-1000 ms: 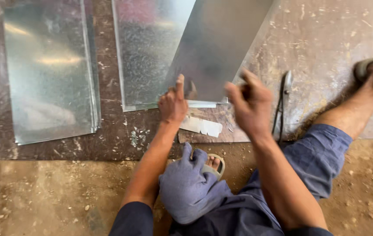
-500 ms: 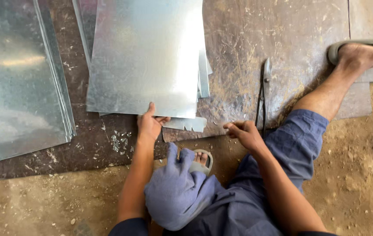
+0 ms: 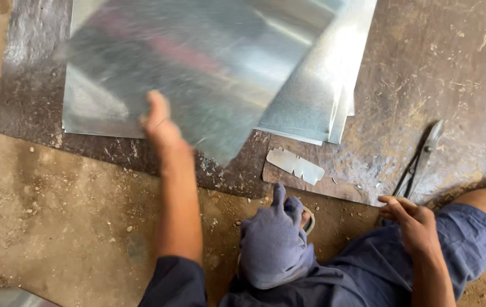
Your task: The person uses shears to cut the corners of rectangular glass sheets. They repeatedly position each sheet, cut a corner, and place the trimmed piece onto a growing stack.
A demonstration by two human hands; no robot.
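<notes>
A: At the upper middle of the head view, the galvanised sheet (image 3: pixel 197 74) is tilting off the floor, its near corner raised and blurred. The left hand (image 3: pixel 160 122) is gripping its lower edge, thumb over the top face.

B: One-handed, then. Is the right hand helping?

A: No. The right hand (image 3: pixel 413 219) is resting on the blue trouser leg (image 3: pixel 368 267), fingers loosely curled, holding nothing, well apart from the sheet.

B: What is lying under and beside it?

A: A stack of similar sheets (image 3: pixel 322 96) is lying just beyond, partly covered by the lifted one. All of it is sitting on a dark metal floor plate (image 3: pixel 425 74). A small notched offcut (image 3: pixel 297 165) is lying near the plate's front edge, and tin snips (image 3: pixel 419 159) are lying to the right, just ahead of the right hand.

B: Judgement on handling?

A: A thin sheet held at one edge is likely flexing, and cut edges are probably sharp. Keeping the grip on the flat face rather than sliding along the edge seems wise, as does keeping the free corner from dragging across the stack. Supporting the far side with the idle hand would steady it.

B: And the blue cloth?

A: A bunched blue cloth (image 3: pixel 274 239) is covering the knee, between the two arms.
</notes>
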